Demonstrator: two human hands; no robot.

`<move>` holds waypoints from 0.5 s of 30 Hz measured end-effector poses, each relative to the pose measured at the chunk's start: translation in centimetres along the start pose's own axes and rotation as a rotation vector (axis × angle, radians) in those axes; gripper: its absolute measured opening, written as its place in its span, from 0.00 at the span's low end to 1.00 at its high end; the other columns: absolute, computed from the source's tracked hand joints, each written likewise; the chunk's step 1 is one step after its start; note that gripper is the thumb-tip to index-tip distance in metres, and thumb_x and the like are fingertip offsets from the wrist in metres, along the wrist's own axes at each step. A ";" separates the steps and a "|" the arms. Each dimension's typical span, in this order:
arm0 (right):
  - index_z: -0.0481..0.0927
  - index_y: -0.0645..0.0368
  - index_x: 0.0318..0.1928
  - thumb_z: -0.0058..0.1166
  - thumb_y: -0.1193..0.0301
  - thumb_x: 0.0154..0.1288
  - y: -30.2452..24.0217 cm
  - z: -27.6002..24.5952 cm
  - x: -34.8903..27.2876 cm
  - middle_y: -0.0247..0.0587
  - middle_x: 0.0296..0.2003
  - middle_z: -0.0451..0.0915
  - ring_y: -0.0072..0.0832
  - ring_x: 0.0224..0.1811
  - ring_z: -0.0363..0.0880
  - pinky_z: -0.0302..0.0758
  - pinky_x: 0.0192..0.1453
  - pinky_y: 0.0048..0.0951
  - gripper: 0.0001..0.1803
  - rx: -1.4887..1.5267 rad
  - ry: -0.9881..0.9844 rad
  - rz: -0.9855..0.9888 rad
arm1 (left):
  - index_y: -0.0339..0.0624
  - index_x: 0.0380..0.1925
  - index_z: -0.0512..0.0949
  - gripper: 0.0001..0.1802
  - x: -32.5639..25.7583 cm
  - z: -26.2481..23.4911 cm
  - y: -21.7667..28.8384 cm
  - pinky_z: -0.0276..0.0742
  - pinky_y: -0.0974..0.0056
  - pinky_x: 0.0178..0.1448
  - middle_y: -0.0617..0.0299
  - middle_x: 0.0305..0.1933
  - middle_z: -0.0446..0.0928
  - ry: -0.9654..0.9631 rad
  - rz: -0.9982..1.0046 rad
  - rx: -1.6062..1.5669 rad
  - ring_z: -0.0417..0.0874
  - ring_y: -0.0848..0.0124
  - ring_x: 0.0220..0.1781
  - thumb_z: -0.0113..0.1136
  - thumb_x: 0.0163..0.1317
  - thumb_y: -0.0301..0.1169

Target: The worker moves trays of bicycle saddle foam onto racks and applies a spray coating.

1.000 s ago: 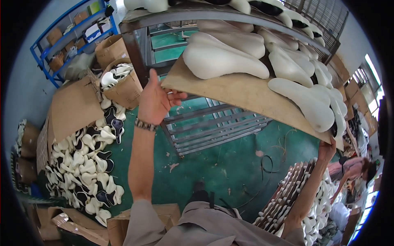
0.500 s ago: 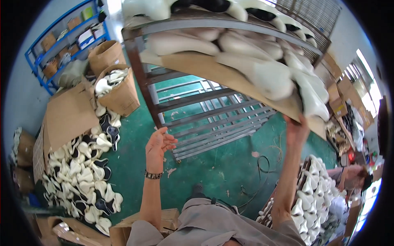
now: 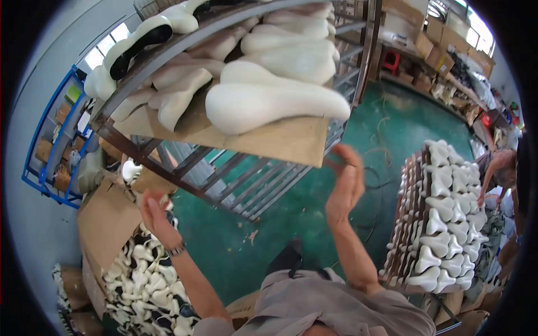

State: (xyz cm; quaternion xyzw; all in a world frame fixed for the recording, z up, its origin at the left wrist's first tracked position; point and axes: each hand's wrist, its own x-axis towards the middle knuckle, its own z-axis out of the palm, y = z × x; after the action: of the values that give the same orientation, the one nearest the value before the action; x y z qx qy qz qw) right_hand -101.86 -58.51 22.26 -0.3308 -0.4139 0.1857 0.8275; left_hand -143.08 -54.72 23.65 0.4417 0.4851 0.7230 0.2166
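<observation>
- Reaching up at about 1 o'clock, the right hand (image 3: 346, 187) has its fingers pressed together, just under the corner of the brown board (image 3: 280, 140).
- White foam saddle shapes (image 3: 269, 101) lie on that board, on the metal rack (image 3: 224, 173).
- At 9 o'clock, the left hand (image 3: 154, 215) is open with fingers loosely spread, holding nothing.
- Below it, a heap of small white pieces (image 3: 140, 280) lies by a cardboard box (image 3: 103, 221).
- At 3 o'clock stands a stack of white saddles (image 3: 440, 218).
</observation>
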 end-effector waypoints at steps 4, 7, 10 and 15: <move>0.75 0.69 0.65 0.57 0.66 0.74 -3.4 2.5 2.7 0.58 0.60 0.81 0.53 0.65 0.78 0.75 0.69 0.50 0.26 -0.476 -0.331 -0.758 | 0.39 0.72 0.70 0.31 10.4 -4.1 -0.9 0.76 0.55 0.69 0.53 0.68 0.76 0.125 0.088 -0.070 0.76 0.63 0.70 0.51 0.81 0.50; 0.75 0.69 0.64 0.56 0.65 0.74 -1.5 2.6 3.5 0.62 0.60 0.80 0.60 0.67 0.75 0.70 0.73 0.55 0.25 -0.581 -0.462 -0.614 | 0.42 0.76 0.67 0.32 20.4 -5.1 -4.8 0.68 0.53 0.76 0.57 0.79 0.69 0.050 0.116 -0.165 0.70 0.61 0.79 0.47 0.82 0.50; 0.69 0.66 0.69 0.40 0.57 0.84 -0.2 5.1 0.5 0.58 0.66 0.75 0.57 0.72 0.70 0.64 0.77 0.57 0.27 -0.461 -0.417 -0.639 | 0.44 0.73 0.69 0.43 28.8 -11.8 -4.2 0.67 0.59 0.75 0.61 0.74 0.74 -0.121 0.061 -0.395 0.73 0.65 0.74 0.43 0.76 0.67; 0.63 0.63 0.72 0.33 0.55 0.87 2.9 5.4 -0.7 0.56 0.70 0.69 0.56 0.76 0.65 0.61 0.80 0.59 0.28 -0.625 -0.273 -0.683 | 0.42 0.72 0.70 0.46 28.6 -3.5 -9.5 0.69 0.60 0.76 0.62 0.71 0.76 -0.202 -0.183 -0.629 0.75 0.66 0.71 0.41 0.74 0.71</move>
State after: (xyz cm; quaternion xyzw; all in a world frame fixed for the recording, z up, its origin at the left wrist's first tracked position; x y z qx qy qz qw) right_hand -106.75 -54.73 22.27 -0.3814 -0.6395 -0.1881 0.6405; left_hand -161.93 -31.18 26.89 0.3773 0.2522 0.7673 0.4532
